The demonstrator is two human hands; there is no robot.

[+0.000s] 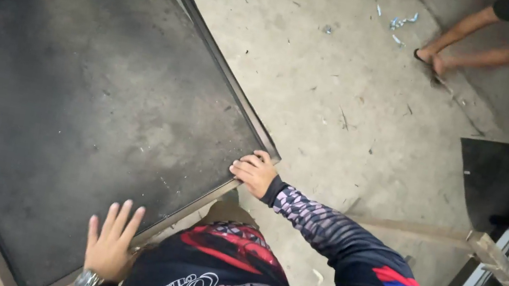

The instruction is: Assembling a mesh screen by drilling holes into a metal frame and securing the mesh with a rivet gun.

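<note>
On the dusty concrete floor (320, 85) we see a large framed mesh screen (68, 89) lying left. Our left hand (110, 241) rests flat on its near edge, fingers spread; our right hand (255, 172), arm bent, curls fingers round its right corner.

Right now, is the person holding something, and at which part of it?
Yes, the dark screen panel. The right hand grips its near corner, fingers curled over the frame. The left hand lies flat, fingers spread, on the mesh by the near edge.
</note>
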